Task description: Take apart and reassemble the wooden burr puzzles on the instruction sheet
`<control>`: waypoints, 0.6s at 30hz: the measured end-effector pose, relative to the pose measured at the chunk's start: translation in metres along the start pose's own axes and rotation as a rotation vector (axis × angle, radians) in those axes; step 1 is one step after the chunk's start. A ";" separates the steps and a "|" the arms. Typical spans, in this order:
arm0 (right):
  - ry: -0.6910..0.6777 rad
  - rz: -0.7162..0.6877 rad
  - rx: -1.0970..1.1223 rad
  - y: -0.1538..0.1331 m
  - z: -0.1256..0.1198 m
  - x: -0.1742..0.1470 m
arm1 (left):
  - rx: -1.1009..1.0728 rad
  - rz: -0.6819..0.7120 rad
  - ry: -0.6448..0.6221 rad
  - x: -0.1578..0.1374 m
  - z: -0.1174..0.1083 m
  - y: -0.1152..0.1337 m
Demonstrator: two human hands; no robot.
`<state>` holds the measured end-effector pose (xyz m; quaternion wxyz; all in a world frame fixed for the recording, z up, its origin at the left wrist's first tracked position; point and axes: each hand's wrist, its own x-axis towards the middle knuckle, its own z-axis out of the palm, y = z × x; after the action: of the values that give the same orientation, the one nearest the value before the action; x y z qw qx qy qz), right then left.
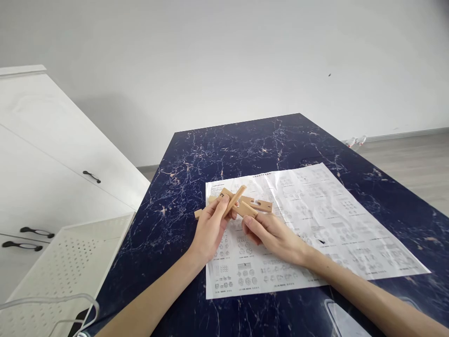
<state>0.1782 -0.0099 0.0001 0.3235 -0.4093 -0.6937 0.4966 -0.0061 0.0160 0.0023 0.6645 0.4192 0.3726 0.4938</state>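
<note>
Several notched wooden puzzle pieces are at my hands, over the left part of a printed instruction sheet [308, 210]. My left hand [212, 229] is closed on crossed wooden puzzle pieces [235, 200], one slanting up to the right. My right hand [271, 234] pinches the right end of a wooden puzzle piece [247, 209] that meets the others at my left fingers. Just behind, a notched wooden piece [263, 205] with a small dark mark lies across the sheet. How the pieces interlock is partly hidden by my fingers.
The sheet lies on a dark blue marbled table [224, 150]. A phone-like object [345, 320] rests near the front edge, under my right forearm. White cabinets [52, 154] and a perforated white surface [70, 257] with a cable [52, 299] stand left.
</note>
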 end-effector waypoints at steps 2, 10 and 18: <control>0.010 0.000 0.000 0.000 0.000 0.000 | -0.014 -0.017 -0.031 -0.001 0.001 -0.003; 0.010 0.005 0.003 0.005 0.002 0.001 | -0.032 -0.037 -0.090 0.001 0.001 -0.006; 0.045 0.039 0.007 0.004 0.005 0.005 | 0.059 -0.071 -0.074 -0.002 0.000 -0.017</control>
<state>0.1726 -0.0065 -0.0045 0.3309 -0.4327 -0.6764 0.4958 -0.0003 0.0112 -0.0134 0.6823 0.4432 0.3769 0.4427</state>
